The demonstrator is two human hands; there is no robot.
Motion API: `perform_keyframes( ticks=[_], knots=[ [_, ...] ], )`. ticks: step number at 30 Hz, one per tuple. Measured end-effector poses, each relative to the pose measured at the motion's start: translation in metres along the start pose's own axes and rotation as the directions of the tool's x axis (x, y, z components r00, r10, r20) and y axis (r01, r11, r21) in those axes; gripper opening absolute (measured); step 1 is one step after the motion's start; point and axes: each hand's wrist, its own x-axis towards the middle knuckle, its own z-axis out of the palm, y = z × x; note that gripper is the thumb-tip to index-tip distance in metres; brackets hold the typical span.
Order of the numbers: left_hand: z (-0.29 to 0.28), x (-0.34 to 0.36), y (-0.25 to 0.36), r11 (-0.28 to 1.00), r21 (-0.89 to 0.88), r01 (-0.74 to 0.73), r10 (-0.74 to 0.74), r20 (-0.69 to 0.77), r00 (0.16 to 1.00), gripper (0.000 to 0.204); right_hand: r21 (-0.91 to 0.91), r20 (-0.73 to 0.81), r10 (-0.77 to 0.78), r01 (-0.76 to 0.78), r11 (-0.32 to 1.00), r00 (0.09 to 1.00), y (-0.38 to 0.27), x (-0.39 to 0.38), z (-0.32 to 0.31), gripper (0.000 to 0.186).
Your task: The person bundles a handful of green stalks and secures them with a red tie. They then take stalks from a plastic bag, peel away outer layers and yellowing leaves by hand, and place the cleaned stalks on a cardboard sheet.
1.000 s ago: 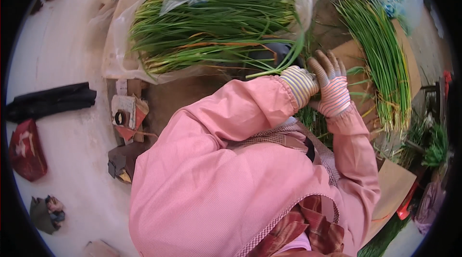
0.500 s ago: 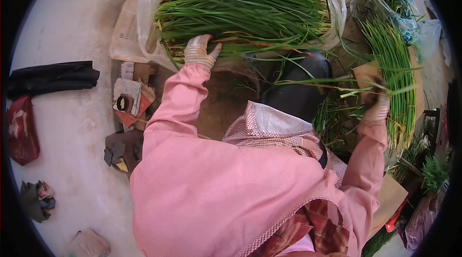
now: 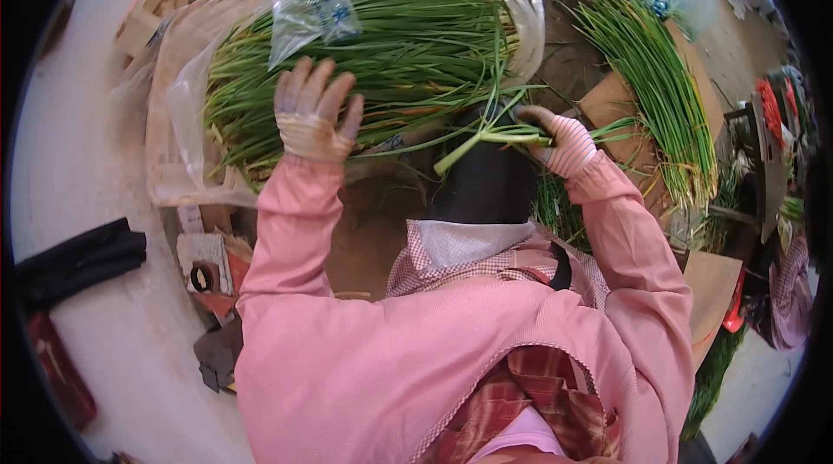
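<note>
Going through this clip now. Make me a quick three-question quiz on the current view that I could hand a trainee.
1. Which hand holds the loose green stalks?
2. True or false: the left hand is clenched into a fist.
3. The green bundle on the cardboard lies: (a) between the two hands; (b) to the right of both hands.

Key:
1. The right hand.
2. False; it is spread open.
3. (b).
</note>
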Motion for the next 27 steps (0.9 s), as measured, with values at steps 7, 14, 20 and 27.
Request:
perform_keyframes(
  ticks=[7, 14, 20, 27],
  knots=[
    [0.048, -0.037, -0.038, 0.922, 0.377, 0.092, -0.18, 0.206, 0.962, 0.056, 0.657, -0.514, 0.432, 0.015, 0.754, 0.741, 0.019, -0.073, -0.075, 0.029],
    [0.057, -0.037, -0.033, 0.918, 0.39, 0.068, -0.147, 0.176, 0.973, 0.054, 0.578, -0.816, 0.558, 0.248, 0.778, 0.154, 0.064, -0.15, -0.181, 0.029],
    [0.047, -0.02, -0.027, 0.854, 0.52, -0.004, -0.214, 0.359, 0.908, 0.058, 0.333, -0.933, 0.245, 0.376, 0.865, 0.263, 0.004, -0.213, -0.258, 0.017],
    [0.03, 0.05, 0.066, 0.988, -0.15, -0.044, 0.08, 0.244, 0.966, 0.03, 0.622, -0.679, 0.096, 0.502, 0.601, 0.728, -0.082, -0.228, -0.296, 0.025]
  ],
)
